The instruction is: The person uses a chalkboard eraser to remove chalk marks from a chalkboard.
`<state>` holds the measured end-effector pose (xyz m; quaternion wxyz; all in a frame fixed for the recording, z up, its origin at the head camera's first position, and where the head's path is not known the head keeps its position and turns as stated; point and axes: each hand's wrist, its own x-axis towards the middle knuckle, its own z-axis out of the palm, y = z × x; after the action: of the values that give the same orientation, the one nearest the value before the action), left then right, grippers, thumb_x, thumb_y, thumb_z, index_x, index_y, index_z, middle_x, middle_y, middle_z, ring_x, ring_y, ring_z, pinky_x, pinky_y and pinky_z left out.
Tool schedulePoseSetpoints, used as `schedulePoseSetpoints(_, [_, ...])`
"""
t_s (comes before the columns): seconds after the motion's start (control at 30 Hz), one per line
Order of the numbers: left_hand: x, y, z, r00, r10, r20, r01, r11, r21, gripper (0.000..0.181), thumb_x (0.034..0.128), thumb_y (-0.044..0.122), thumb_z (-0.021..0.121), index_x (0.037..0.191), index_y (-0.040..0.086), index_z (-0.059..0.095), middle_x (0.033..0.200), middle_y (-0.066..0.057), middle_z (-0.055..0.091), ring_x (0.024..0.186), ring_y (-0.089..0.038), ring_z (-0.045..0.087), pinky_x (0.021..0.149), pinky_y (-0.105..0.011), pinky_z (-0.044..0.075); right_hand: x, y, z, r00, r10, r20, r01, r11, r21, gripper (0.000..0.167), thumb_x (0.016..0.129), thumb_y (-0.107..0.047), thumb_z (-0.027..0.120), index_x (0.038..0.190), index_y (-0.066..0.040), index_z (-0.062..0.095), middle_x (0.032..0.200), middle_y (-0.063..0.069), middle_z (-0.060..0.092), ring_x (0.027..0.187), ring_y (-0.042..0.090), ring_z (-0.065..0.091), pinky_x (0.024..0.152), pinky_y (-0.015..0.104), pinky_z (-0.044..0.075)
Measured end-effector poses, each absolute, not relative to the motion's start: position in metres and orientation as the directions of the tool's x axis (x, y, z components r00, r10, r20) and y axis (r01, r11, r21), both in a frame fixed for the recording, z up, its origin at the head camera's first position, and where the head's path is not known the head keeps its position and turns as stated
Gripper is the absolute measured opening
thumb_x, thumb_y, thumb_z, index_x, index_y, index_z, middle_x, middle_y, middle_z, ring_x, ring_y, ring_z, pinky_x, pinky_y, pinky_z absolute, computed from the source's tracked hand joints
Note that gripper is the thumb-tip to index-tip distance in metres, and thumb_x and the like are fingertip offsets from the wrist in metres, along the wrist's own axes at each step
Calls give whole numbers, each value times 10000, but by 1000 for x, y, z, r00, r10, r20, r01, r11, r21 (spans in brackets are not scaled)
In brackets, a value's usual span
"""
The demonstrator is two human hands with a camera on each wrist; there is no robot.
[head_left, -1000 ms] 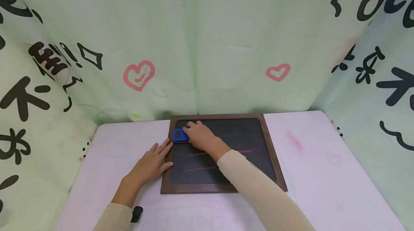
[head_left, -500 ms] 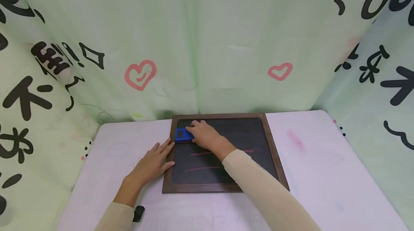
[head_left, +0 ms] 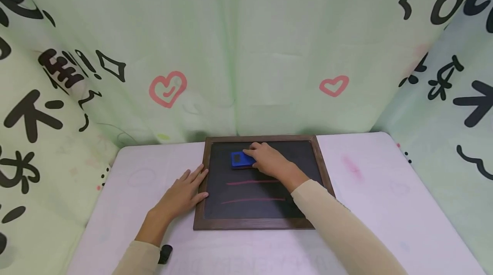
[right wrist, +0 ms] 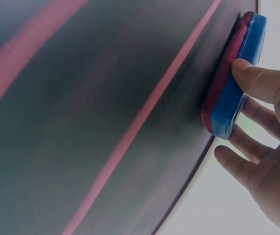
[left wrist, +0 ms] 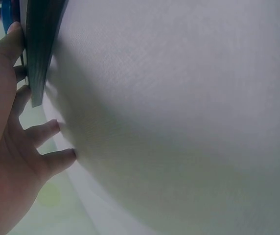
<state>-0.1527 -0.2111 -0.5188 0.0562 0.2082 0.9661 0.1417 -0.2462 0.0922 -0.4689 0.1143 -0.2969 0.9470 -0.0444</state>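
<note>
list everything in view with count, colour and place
board: 1, black, brown-framed, on the table
eraser: 1, blue and red, on the board
drawn lines: 2, pink, on the board
table: 1, pinkish white, under the board
smudge: 1, pink, table right of the board
backdrop: count unclear, pale green, around the table
hearts: 2, pink, on the backdrop
other prints: many, mostly black, on the backdrop
unclear object: 1, black, by the left sleeve
sleeves: 2, beige, one per arm
left hand: 1, on the board's left edge
right hand: 1, gripping the eraser
</note>
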Motion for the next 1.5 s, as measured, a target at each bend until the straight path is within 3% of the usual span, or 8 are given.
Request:
schedulePoseSetpoints(0.53, [-153, -212, -520, -905, 423, -40, 393, 869, 300, 717, 1035, 432, 609, 1631, 139, 338, 1712, -89, 268, 1490, -521, 338, 1150, -677, 370, -227, 199, -474, -827, -560, -49, -545, 820, -177, 569, 917, -73, 780, 1449, -13, 587, 1357, 223, 608, 1199, 425, 624, 989, 519, 559])
schedulePoseSetpoints(0.83, [-152, -210, -517, -906, 420, -53, 386, 871, 304, 719, 1036, 422, 610, 1631, 128, 333, 1715, -92, 257, 1491, -525, 334, 1172, -663, 349, -218, 244, -473, -849, -528, -26, -514, 836, -192, 555, 911, -58, 780, 1434, -14, 601, 1358, 237, 601, 1243, 461, 593, 1016, 566, 532])
schedulePoseSetpoints(1.2, [-153, -210, -519, -908, 415, -56, 382, 877, 292, 717, 1036, 422, 609, 1629, 126, 337, 1715, -91, 259, 1488, -526, 338, 1168, -663, 356, -221, 246, -474, -824, -566, 7, -556, 807, -200, 540, 901, -61, 788, 1408, 8, 618, 1321, 238, 619, 1203, 459, 604, 1012, 579, 523])
schedulePoseSetpoints(1.5, [-154, -210, -521, -905, 423, -43, 392, 870, 300, 717, 1038, 427, 605, 1631, 132, 333, 1716, -85, 256, 1485, -530, 341, 1147, -681, 370, -228, 212, -476, -798, -603, 3, -593, 784, -181, 549, 913, -89, 785, 1421, 15, 605, 1337, 232, 621, 1175, 434, 617, 991, 552, 536])
